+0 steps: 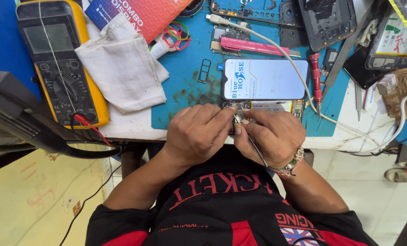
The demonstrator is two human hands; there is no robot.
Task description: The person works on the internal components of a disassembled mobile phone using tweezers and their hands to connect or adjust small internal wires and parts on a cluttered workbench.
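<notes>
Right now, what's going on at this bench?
A person bends over an opened phone at the near edge of a blue work mat. The left hand steadies it while the right hand works thin tweezers into its circuit board. A new display panel lies just behind it. A yellow multimeter, a folded cloth and a red screwdriver sit nearby.

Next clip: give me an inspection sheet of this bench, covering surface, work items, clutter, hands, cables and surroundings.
Surface: blue work mat, stained, on a white table.
Work items: opened phone body at the mat's near edge, a new phone display with protective film lying above it.
Clutter: yellow multimeter, folded white cloth, red-handled screwdriver, coloured rubber bands.
Hands: left hand steadies the phone; right hand works thin metal tweezers at it.
Cables: white cable across the display.
Surroundings: tiled floor.
</notes>
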